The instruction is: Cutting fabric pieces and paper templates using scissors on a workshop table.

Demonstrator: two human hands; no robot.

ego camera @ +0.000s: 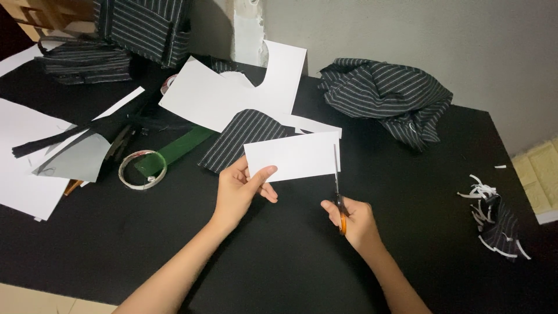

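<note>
A white rectangular paper card is held level above the black desk's middle. Orange-handled scissors stand upright at its right end, blades crossing the card near that edge.

A single head-worn camera is looking steeply down, close over the black table, facing the wall behind it.

Bare black surface lies open around both hands and toward the near edge; beyond, white paper sheets, striped fabric and a tape roll obstruct passage.
</note>
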